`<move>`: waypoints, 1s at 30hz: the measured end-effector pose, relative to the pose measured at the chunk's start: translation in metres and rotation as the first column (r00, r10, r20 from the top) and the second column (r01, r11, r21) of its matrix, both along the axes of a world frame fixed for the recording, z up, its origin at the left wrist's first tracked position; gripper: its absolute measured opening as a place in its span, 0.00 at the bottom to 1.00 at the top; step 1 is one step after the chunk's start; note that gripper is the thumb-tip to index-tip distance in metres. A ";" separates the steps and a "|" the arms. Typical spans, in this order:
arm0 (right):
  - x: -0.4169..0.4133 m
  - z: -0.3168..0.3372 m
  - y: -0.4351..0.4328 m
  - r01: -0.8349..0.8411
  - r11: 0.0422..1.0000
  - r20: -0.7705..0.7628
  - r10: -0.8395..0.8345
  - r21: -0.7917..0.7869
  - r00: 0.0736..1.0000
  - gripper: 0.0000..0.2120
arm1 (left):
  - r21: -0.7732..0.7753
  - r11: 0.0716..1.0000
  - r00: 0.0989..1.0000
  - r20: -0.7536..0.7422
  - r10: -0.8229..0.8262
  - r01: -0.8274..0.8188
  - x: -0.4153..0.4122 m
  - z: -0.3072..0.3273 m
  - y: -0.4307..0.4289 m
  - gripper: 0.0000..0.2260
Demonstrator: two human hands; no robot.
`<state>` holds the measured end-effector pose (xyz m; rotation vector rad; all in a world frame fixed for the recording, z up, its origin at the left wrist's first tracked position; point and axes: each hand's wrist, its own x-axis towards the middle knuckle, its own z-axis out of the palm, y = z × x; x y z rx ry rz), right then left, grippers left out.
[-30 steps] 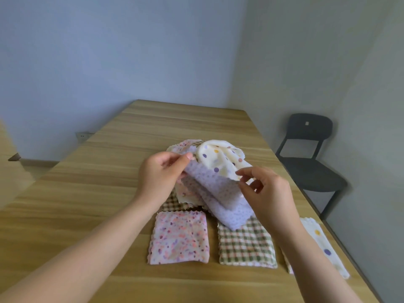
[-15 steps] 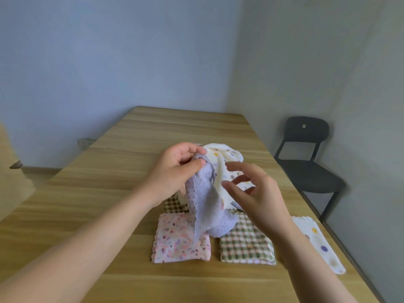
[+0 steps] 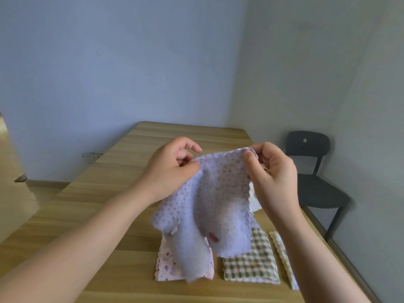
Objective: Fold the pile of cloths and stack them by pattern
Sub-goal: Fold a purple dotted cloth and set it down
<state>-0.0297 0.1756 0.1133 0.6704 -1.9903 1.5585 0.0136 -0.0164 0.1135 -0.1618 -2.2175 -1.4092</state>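
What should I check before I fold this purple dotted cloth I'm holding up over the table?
1. The left hand pinches the top left corner of the purple cloth: ok.
2. The right hand pinches the top right corner: ok.
3. The cloth hangs flat: not ok, its lower part is curled and bunched.
4. The cloth is clear of the floral stack and the checked stack: cannot tell, it hangs in front of both.
5. A purple stack is ready to take it: cannot tell, none shows, and the cloth hides part of the table.
6. Bare wood lies left of the floral stack: ok.
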 end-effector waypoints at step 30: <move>0.024 -0.035 0.050 0.027 0.937 0.418 0.129 -0.347 0.899 0.16 | 0.519 0.855 0.931 0.306 -0.200 0.012 0.017 -0.053 0.037 0.18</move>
